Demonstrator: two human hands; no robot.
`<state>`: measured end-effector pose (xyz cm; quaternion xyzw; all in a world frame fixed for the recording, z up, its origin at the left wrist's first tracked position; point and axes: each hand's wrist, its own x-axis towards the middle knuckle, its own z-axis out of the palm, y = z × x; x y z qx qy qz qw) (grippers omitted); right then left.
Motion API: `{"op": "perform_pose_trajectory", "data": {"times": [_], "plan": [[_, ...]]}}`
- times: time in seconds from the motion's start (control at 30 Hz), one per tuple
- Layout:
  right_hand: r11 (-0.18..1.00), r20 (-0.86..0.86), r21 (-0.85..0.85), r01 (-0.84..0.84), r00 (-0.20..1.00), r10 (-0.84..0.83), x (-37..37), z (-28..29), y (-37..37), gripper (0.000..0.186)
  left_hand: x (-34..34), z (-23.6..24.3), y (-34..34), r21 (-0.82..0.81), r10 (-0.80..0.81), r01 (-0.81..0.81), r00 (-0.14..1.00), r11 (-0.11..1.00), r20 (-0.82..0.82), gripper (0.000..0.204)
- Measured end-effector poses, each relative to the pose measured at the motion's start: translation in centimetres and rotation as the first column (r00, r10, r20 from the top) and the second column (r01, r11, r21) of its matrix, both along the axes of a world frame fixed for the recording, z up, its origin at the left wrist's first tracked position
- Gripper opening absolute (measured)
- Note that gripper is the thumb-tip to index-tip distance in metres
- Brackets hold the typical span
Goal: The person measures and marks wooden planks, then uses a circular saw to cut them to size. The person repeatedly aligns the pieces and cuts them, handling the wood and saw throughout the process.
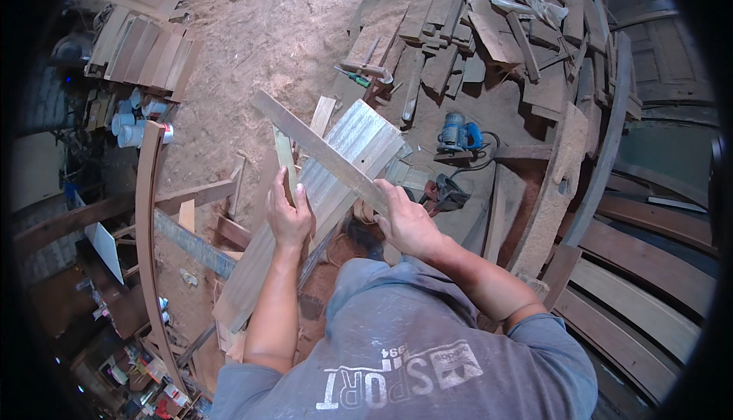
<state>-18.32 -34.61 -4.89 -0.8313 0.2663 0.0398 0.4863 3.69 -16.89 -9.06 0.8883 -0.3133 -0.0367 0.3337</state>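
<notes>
My right hand point(406, 220) is closed on the near end of a long, flat wooden slat point(317, 143), which slants away to the upper left. In my left hand point(290, 214) is a narrow, pale wood strip point(285, 154), gripped between thumb and fingers. The strip's far end lies close to the slat's underside; whether they touch I cannot tell. Below both pieces a wide, light wooden plank point(355, 141) with a small dark hole runs from the upper right down to the lower left, past my left forearm.
Right of the plank stand a blue router point(456, 134) and a dark red-and-black power tool point(445, 194). A green-handled tool point(353, 77) lies beyond. Offcuts point(439, 65) pile up at the far right. A curved wooden beam point(146, 214) rises on the left, near white tubs point(131, 134).
</notes>
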Motion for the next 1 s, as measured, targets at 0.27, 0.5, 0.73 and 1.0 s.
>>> {"op": "perform_pose_trajectory", "data": {"times": [0.27,0.5,0.73,1.0], "plan": [[0.999,0.059,-0.039,0.014,0.998,-0.011,0.1,-0.4,0.4,0.076,0.4,0.5,0.3,0.075,-0.07,0.058,0.984,0.995,0.165,0.052],[0.971,0.156,0.115,0.212,0.961,-0.228,-0.8,-0.8,0.3,0.059,0.0,0.2,0.0,0.132,-0.012,0.001,0.997,0.991,0.081,0.051],[0.339,-0.065,0.507,0.792,0.428,-0.902,-9.5,-11.1,4.1,0.044,-0.5,0.3,0.1,0.072,-0.024,0.017,0.994,0.997,0.104,0.052],[0.544,-0.317,0.046,0.838,0.529,-0.787,-19.6,-29.0,14.3,0.043,0.1,-0.2,-0.4,0.078,-0.028,0.02,0.994,0.997,0.103,0.05]]}}
